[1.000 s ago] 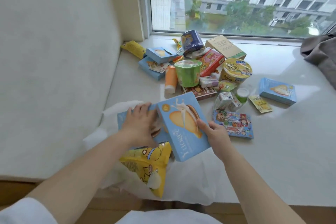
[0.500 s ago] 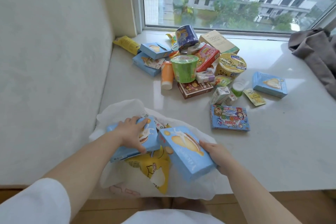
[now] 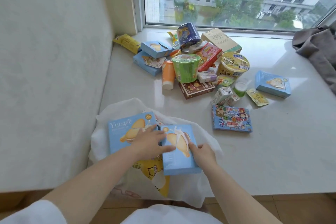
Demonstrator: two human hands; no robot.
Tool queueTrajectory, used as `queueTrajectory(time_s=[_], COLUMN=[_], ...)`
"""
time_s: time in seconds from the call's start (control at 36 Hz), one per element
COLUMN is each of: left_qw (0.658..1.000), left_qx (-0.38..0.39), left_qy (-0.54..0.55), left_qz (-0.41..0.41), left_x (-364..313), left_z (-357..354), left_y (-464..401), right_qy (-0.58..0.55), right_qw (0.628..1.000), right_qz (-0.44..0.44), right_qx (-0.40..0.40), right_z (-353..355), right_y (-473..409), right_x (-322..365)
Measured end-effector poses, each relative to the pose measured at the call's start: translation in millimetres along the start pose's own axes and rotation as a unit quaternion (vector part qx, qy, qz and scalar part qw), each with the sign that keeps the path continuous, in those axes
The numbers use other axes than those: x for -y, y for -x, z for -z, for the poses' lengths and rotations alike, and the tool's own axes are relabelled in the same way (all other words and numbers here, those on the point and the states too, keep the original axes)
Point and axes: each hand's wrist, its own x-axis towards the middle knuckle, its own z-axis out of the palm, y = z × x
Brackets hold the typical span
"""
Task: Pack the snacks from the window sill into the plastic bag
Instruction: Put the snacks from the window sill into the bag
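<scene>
Right now both blue biscuit boxes lie side by side on the white plastic bag (image 3: 207, 132) at the sill's near edge. Her left hand (image 3: 151, 142) lies flat, fingers straight, across both boxes; the right hand (image 3: 201, 152) presses the right box (image 3: 180, 162), fingers loosely bent. Better to flatten them evenly, I'd say, keeping the bag's mouth open.

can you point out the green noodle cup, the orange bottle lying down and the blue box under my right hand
green noodle cup (image 3: 185, 71): head view, on its green side wall
orange bottle (image 3: 168, 74): head view, on the middle of its orange body
blue box (image 3: 177, 162): head view, on its bare lower face, left of the right hand (image 3: 202, 153)
</scene>
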Motion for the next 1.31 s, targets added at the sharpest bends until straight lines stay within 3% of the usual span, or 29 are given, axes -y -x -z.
queueTrajectory(time_s=[0.08, 0.22, 0.31, 0.39, 0.47, 0.56, 0.64, 0.69, 0.75, 0.92, 1.0, 1.14, 1.25, 1.31], left_qw=[0.997, 0.989, 0.986, 0.985, 0.984, 0.979, 0.977, 0.974, 0.972, 0.966, 0.969, 0.986, 0.953, 0.943], left_qx=[0.032, 0.032, 0.025, 0.022, 0.018, 0.024, 0.036, 0.043, 0.047, 0.032, 0.03, -0.044, -0.038, -0.003], left_qy=[-0.064, -0.142, -0.163, -0.171, -0.177, -0.201, -0.21, -0.221, -0.23, -0.248, -0.23, -0.106, -0.166, -0.206], left_qz=[-0.005, -0.023, -0.015, -0.009, 0.002, 0.007, 0.008, 0.0, -0.013, -0.066, -0.087, -0.117, -0.25, -0.262], left_x=[-3.2, -1.7, -6.0, -11.4, -15.4, -18.2, -21.4, -24.0, -26.0, -32.7, -42.5, -81.4, -130.1, -151.8], left_z=[-9.0, -17.7, -21.3, -25.3, -29.1, -31.0, -29.9, -28.8, -27.7, -24.2, -21.1, -23.4, -31.1, -33.8], left_y=[0.2, -1.2, -4.7, -6.2, -7.4, -10.0, -14.0, -17.7, -21.7, -38.4, -47.2, -55.1, -61.5, -64.5], right_qy=[0.042, 0.213, 0.308, 0.379, 0.341, 0.27, 0.022, -0.175, -0.274, -0.273, -0.227, -0.171, -0.169, -0.183], right_qw=[0.999, 0.974, 0.949, 0.901, 0.91, 0.95, 0.994, 0.976, 0.949, 0.934, 0.939, 0.959, 0.964, 0.963], right_qz=[-0.008, 0.008, 0.06, 0.145, 0.121, 0.006, -0.088, -0.121, -0.126, -0.102, -0.03, 0.009, 0.022, 0.03], right_qx=[0.028, 0.078, -0.021, -0.153, -0.203, -0.16, -0.057, -0.056, -0.089, -0.208, -0.257, -0.226, -0.206, -0.196], right_z=[-2.0, -6.3, -3.3, 5.1, 15.2, 24.0, 32.4, 42.3, 56.3, 99.0, 113.9, 124.9, 132.8, 134.7], right_y=[1.2, 1.5, 4.4, 2.1, -4.6, -13.5, -20.2, -21.6, -22.6, -39.8, -39.8, -39.4, -34.7, -30.8], right_x=[2.4, 2.5, 4.3, 1.2, -8.6, -19.2, -21.3, -17.9, -12.5, -11.9, -7.7, -5.5, -2.8, -1.4])
